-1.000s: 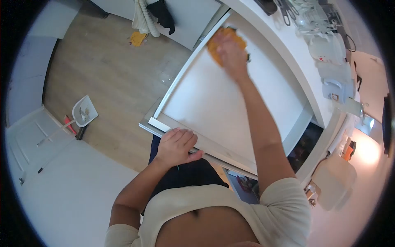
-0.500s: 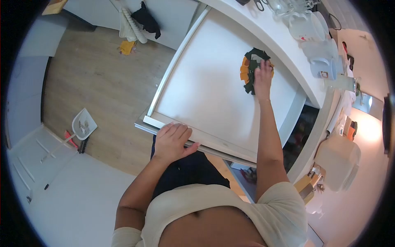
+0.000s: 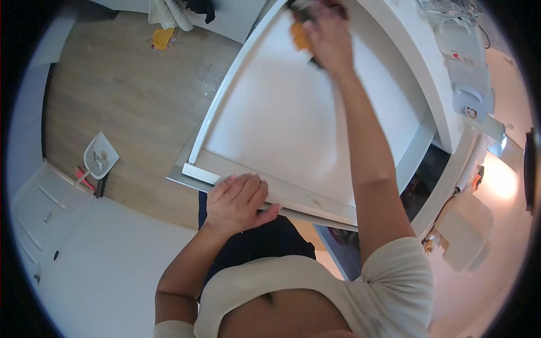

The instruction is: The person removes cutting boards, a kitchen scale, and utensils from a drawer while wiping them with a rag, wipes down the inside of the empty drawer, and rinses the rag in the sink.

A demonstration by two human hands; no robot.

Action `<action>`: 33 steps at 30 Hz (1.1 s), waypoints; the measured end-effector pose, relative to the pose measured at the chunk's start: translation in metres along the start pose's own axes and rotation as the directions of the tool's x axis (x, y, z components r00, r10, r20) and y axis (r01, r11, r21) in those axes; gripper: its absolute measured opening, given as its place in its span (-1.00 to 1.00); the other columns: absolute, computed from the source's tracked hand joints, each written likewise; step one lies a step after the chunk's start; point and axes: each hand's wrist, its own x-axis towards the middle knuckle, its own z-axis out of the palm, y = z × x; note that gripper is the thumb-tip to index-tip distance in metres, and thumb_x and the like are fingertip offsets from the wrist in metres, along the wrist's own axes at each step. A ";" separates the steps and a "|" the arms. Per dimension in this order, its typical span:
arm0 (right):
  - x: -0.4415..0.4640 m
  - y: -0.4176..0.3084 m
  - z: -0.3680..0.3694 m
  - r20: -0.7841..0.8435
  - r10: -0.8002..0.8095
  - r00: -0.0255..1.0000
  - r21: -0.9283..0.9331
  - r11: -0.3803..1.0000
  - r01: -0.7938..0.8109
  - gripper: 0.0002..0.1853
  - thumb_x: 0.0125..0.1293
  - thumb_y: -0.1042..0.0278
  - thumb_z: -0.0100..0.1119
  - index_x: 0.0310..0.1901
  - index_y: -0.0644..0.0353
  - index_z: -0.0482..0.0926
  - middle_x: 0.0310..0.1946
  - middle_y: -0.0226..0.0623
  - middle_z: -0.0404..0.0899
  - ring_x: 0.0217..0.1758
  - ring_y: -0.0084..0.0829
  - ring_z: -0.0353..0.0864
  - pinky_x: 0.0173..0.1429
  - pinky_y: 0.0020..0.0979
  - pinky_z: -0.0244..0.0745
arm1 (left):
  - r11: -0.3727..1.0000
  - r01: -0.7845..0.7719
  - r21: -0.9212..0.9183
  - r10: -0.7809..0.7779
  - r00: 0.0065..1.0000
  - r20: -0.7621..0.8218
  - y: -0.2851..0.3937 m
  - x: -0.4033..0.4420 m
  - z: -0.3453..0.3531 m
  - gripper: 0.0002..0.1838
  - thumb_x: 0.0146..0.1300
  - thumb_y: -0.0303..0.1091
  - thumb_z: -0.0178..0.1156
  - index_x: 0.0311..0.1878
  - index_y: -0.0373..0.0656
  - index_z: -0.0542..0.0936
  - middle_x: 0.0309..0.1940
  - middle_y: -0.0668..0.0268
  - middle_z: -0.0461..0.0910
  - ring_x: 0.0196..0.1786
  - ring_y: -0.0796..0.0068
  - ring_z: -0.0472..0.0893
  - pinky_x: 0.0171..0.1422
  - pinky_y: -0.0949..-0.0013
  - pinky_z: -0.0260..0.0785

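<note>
A white drawer [image 3: 270, 112] is pulled out in front of me. My left hand [image 3: 239, 200] rests over the top edge of the drawer front [image 3: 307, 204], fingers on the inner side and thumb along the outside. Stretched to the far part of the drawer, my right hand [image 3: 332, 42] presses on a dark green and orange cloth [image 3: 300, 35]. Motion smears that hand and the cloth, and the hand covers part of the cloth.
Mugs [image 3: 470, 96] and glassware stand on the white counter [image 3: 420, 56] at the right. A dustpan [image 3: 101, 156] holding debris lies on the wooden floor at the left, beside a brush [image 3: 100, 187]. A yellow cloth [image 3: 162, 38] lies on the floor farther back.
My right hand has moved the cloth away from me and to the left, to the far end of the drawer. My left hand stays on the drawer front. The view has shifted slightly.
</note>
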 end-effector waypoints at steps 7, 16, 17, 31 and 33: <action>-0.079 -0.027 -0.042 -0.021 0.405 0.914 0.415 0.835 -0.361 -0.73 0.28 0.52 -0.13 -0.02 0.15 0.48 -0.16 -0.11 0.55 -0.14 -0.18 0.56 -0.03 -0.24 0.45 | 0.999 -0.001 -0.035 0.002 0.999 0.032 -0.001 0.001 -0.006 -0.58 0.03 0.14 0.17 -0.24 0.00 0.56 -0.25 0.43 0.56 -0.16 0.51 0.56 0.04 0.31 0.30; -0.013 0.029 -0.010 0.163 0.052 0.985 -0.126 0.992 -0.031 -0.65 0.26 0.28 -0.07 0.07 0.06 0.48 0.16 -0.25 0.42 0.21 -0.14 0.36 0.22 -0.17 0.28 | 0.999 -0.005 -0.044 0.005 1.000 -0.003 0.001 0.005 -0.006 -0.66 0.00 0.02 0.20 -0.32 -0.04 0.54 -0.33 0.42 0.53 -0.21 0.53 0.54 -0.04 0.36 0.33; -0.026 -0.006 -0.011 0.168 -0.050 0.984 -0.130 0.989 0.073 -0.70 0.23 0.29 -0.05 -0.02 0.07 0.51 0.18 -0.26 0.39 0.22 -0.15 0.35 0.24 -0.17 0.27 | 0.999 -0.010 -0.042 0.009 1.000 -0.011 0.001 0.007 -0.006 -0.66 0.00 0.02 0.20 -0.32 -0.04 0.54 -0.33 0.42 0.53 -0.21 0.53 0.54 -0.04 0.36 0.33; -0.070 -0.023 -0.016 -0.006 -0.247 0.969 0.083 0.966 0.247 -0.66 0.11 0.37 0.07 -0.01 0.06 0.50 0.01 -0.21 0.52 0.06 -0.14 0.49 0.08 -0.17 0.41 | 1.000 0.011 -0.008 -0.011 1.000 0.022 0.003 0.003 -0.005 -0.63 -0.02 0.07 0.23 -0.28 -0.01 0.58 -0.27 0.44 0.58 -0.17 0.49 0.58 -0.04 0.29 0.33; -0.063 0.000 -0.019 0.090 -0.160 0.983 0.270 0.954 0.130 -0.64 0.08 0.47 0.02 -0.03 0.05 0.52 0.02 -0.22 0.52 0.05 -0.17 0.49 0.08 -0.18 0.41 | 1.000 0.012 0.001 -0.012 1.000 -0.004 0.003 0.005 -0.005 -0.63 -0.02 0.07 0.22 -0.29 -0.01 0.58 -0.28 0.44 0.58 -0.17 0.50 0.58 -0.04 0.29 0.33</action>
